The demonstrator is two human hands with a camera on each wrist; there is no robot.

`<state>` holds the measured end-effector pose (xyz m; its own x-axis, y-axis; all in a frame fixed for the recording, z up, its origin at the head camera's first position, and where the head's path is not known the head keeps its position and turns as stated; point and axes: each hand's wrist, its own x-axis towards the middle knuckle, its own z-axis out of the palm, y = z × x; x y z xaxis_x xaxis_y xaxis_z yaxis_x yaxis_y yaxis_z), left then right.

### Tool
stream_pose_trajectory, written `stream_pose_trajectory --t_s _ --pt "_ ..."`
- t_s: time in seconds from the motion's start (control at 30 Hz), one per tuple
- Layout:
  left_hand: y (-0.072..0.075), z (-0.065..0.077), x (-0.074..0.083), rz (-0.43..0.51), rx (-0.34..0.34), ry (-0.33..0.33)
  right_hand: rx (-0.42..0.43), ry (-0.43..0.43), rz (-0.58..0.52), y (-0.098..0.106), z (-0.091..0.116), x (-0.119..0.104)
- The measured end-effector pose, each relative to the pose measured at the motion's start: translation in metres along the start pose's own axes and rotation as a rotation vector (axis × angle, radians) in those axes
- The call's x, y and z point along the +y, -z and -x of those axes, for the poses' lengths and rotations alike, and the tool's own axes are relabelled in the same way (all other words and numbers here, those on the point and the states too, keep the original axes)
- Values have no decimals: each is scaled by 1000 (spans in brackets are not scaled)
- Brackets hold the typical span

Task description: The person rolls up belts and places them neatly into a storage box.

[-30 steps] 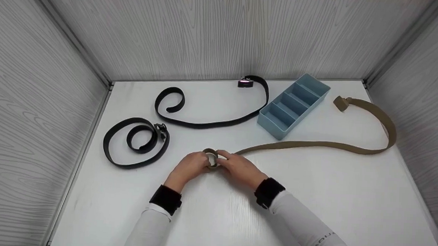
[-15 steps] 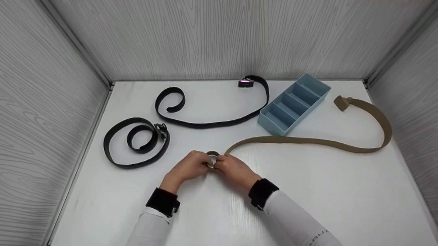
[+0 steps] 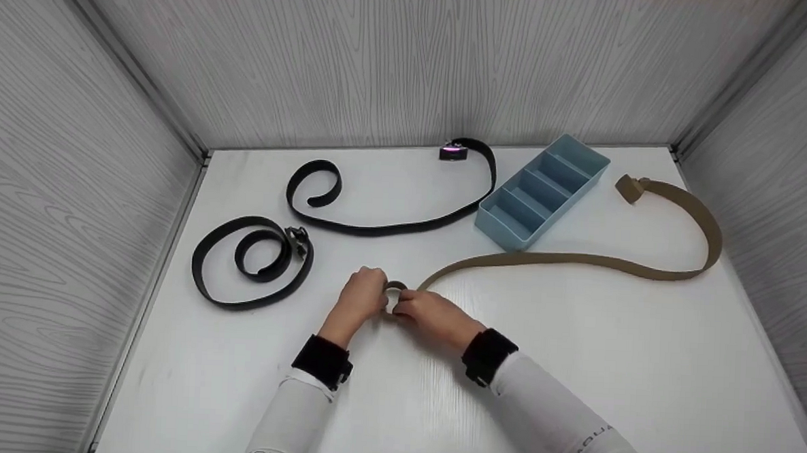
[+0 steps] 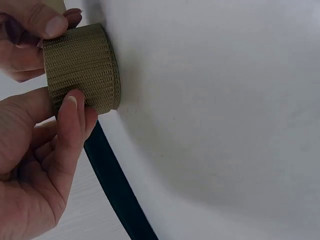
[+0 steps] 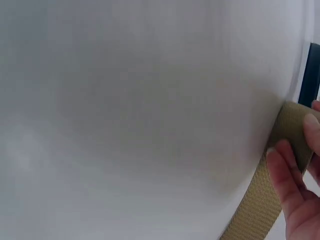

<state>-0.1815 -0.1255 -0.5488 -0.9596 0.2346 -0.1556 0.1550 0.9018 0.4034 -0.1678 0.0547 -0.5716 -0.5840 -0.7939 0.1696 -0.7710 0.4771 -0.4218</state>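
Note:
A khaki webbing belt (image 3: 559,259) stretches from both hands to its buckle (image 3: 628,189) at the far right. Its near end is wound into a small coil (image 4: 82,62), standing on edge with a hole through the middle. My left hand (image 3: 363,296) pinches the coil's left side between thumb and fingers. On the opposite side my right hand (image 3: 437,315) pinches the coil, near where the long strap leaves it. Ribbed webbing fills the gap between the hands in the left wrist view. The right wrist view catches the strap (image 5: 260,200) running down past the right hand's fingers.
One black belt (image 3: 250,305) lies loosely coiled at the left. Another black belt (image 3: 376,231) curves across the back, against a blue divided tray (image 3: 502,232). The khaki strap passes just in front of that tray. Grey wood-grain walls (image 3: 410,63) enclose the white table (image 3: 574,384).
The khaki strap has been drawn slightly left, its right-hand bend shifting inward. My left hand has turned and re-gripped the coil's side. The right hand has shifted its grip slightly leftward.

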Motion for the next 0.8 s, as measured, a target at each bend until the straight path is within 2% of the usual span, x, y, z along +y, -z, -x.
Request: stream_pose_trajectory --t_s 0.17,0.27,0.33,0.43,0.53,0.63,0.7,0.8 --pt "1 -6 0 -72 -47 -160 -9 27 13 9 9 14" --pt "1 -6 -2 -66 -70 -249 -9 43 -3 10 12 18" --pt "1 -6 -2 -57 -64 -284 -11 44 -31 9 12 18" --pt "-1 -4 -2 -69 -32 -265 -12 30 -46 7 11 16" --pt "-3 -1 0 -100 8 -164 -9 2 -15 4 10 12" --pt "-4 0 4 -116 19 -73 -10 -23 9 3 9 9" --pt "-3 0 6 -112 8 -55 -9 -30 18 4 9 8" --pt "0 -3 7 -115 -8 -86 -11 -16 45 7 9 9"
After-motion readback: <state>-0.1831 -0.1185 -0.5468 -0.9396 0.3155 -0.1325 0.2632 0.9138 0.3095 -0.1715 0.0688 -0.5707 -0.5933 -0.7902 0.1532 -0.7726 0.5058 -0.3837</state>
